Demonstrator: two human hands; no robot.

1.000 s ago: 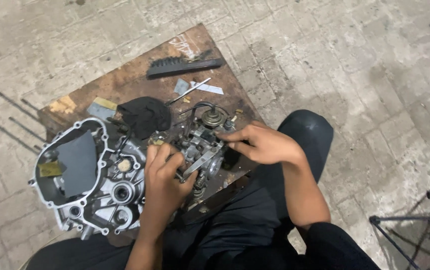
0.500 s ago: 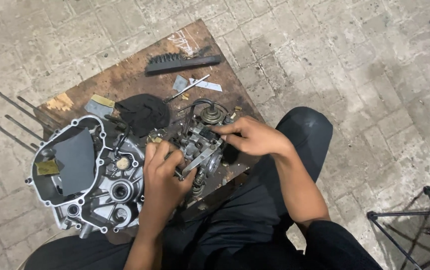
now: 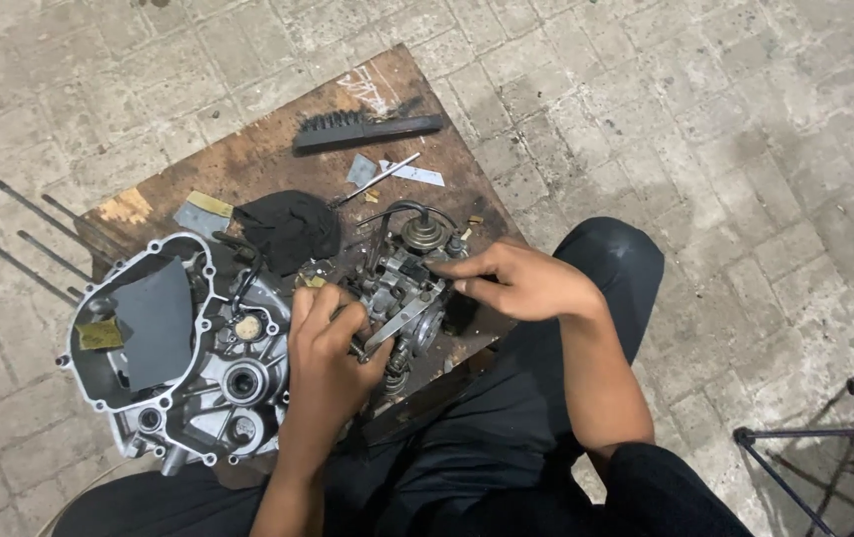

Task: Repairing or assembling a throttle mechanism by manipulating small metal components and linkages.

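Fingers (image 3: 347, 316) of the left hand (image 3: 326, 360) stay curled tight around the carburettor (image 3: 402, 298), held over the wooden board (image 3: 258, 159) beside the engine casing (image 3: 164, 343). Right hand (image 3: 521, 283) has shifted slightly, fingertips pinching its upper body. Grip unchanged; work continues in place.

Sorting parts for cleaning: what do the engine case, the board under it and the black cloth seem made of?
Engine case: likely cast aluminium, dull silver-grey, ribbed. Board: wood, brown, worn and stained. Black cloth: soft fabric, matte, crumpled.
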